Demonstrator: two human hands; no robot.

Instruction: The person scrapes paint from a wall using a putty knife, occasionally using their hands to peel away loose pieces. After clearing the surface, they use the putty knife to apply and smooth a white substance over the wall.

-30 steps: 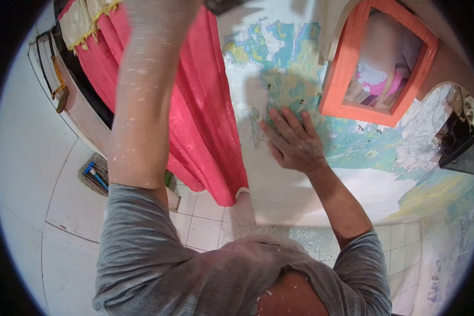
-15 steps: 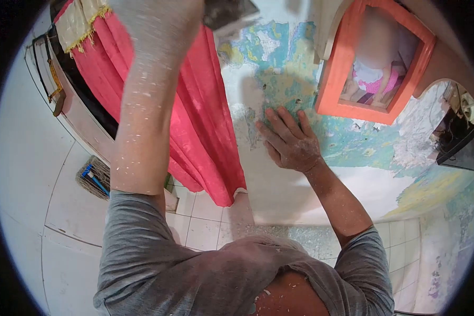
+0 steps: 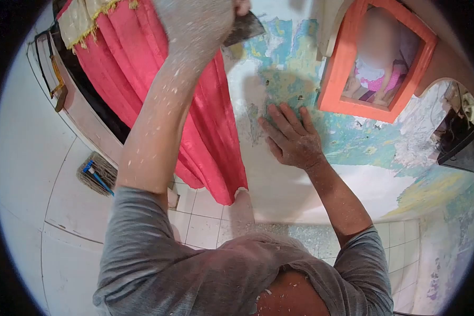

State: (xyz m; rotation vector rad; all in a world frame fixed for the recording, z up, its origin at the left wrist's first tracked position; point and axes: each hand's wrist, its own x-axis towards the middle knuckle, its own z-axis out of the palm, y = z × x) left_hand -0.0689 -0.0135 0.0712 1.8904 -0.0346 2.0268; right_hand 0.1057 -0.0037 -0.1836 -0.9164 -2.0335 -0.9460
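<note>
My left hand (image 3: 197, 23), dusted with white flakes, is closed on a scraper at the top of the view. The scraper's dark, flat blade (image 3: 246, 29) points right, close to the wall; its handle is hidden in my grip. Lower on the wall (image 3: 279, 184), my right hand (image 3: 295, 139) lies flat with fingers spread and nothing in it. Around both hands the wall shows patches of turquoise and yellow old paint (image 3: 287, 45) between bare white areas. White chips also cling to my left forearm.
A pink curtain (image 3: 210, 142) hangs left of my right hand. An orange picture frame (image 3: 329, 97) is on the wall at upper right, above a dark appliance with wires (image 3: 458, 150). A mop head (image 3: 97, 174) is at left; white tiles (image 3: 203, 226) cover the floor.
My left hand and the scraper have moved right and slightly down. My right hand has stayed in about the same place on the wall.
</note>
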